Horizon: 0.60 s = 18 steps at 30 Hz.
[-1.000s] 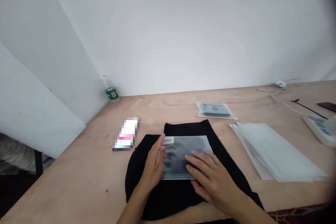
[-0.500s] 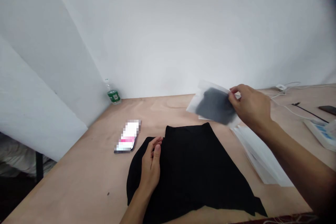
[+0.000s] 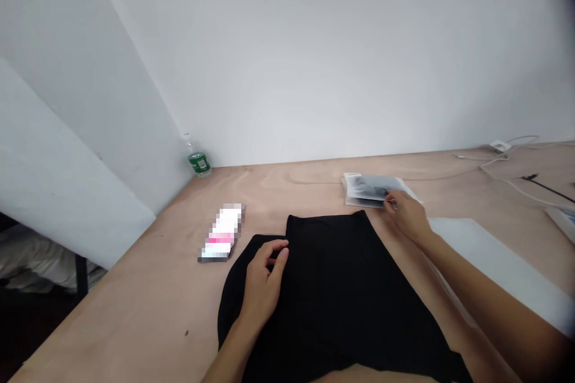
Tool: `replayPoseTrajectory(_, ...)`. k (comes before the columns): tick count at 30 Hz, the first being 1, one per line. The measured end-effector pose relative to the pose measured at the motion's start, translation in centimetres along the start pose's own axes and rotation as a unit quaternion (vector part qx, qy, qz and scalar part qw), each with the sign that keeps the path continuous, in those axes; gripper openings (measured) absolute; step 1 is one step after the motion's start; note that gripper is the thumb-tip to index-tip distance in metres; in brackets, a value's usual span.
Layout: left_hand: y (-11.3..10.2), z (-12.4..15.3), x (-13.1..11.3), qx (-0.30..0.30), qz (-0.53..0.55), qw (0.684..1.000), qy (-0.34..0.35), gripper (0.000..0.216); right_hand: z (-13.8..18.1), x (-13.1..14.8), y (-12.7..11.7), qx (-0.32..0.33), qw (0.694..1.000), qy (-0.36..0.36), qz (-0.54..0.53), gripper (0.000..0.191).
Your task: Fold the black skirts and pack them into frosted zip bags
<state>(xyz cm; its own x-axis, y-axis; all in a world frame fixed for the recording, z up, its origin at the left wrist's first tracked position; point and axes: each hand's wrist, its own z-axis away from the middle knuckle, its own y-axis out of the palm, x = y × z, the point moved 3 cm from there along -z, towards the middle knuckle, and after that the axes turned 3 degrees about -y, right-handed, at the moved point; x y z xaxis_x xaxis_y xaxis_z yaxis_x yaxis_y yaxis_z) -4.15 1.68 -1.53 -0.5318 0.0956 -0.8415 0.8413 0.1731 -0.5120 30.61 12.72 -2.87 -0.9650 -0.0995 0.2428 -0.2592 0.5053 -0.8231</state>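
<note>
A black cloth garment point(image 3: 336, 293) lies flat on the plywood table point(image 3: 135, 287), and my left hand point(image 3: 264, 281) rests on its left part with the fingers loosely curled, holding nothing. Beyond the garment's far edge, a clear plastic bag point(image 3: 371, 190) with dark contents lies on the table, seemingly layered on a second bag. My right hand point(image 3: 406, 215) is at the bag's right edge, its fingertips pinching it. My right forearm crosses above the garment's right side.
A phone point(image 3: 220, 233) with a pixelated screen lies left of the garment. A water bottle point(image 3: 197, 158) with a green label stands in the far corner. White flat bags point(image 3: 489, 257) lie right, partly behind my forearm. Cables point(image 3: 498, 158) run along the back.
My right hand has come down from above the table and the bag now lies on the far side of the garment. My left hand has barely moved.
</note>
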Motion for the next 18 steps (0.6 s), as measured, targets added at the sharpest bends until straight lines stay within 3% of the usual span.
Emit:
replayPoseTrajectory(4,0.7,-3.0,-1.0,0.001,-0.058,0.998,0.012,0.024,0.9,2.3,-0.4,0.001,0.999,-0.013,-0.043,0.023)
replayPoseTrajectory(9,2.8,-7.9,-1.7,0.032,-0.158,0.987,0.018,0.019,2.1,5.3,0.3,0.075,0.99,-0.024,-0.114,0.023)
replayPoseTrajectory(14,3.6,-10.0,-0.4,0.079,-0.207,0.975,-0.024,0.027,1.7,5.3,0.9,0.109,0.977,0.029,-0.183,0.017)
replayPoseTrajectory(18,3.1,-10.2,0.5,0.087,-0.172,0.98,-0.053,0.028,1.3,4.7,0.9,0.108,0.955,0.094,-0.26,0.011)
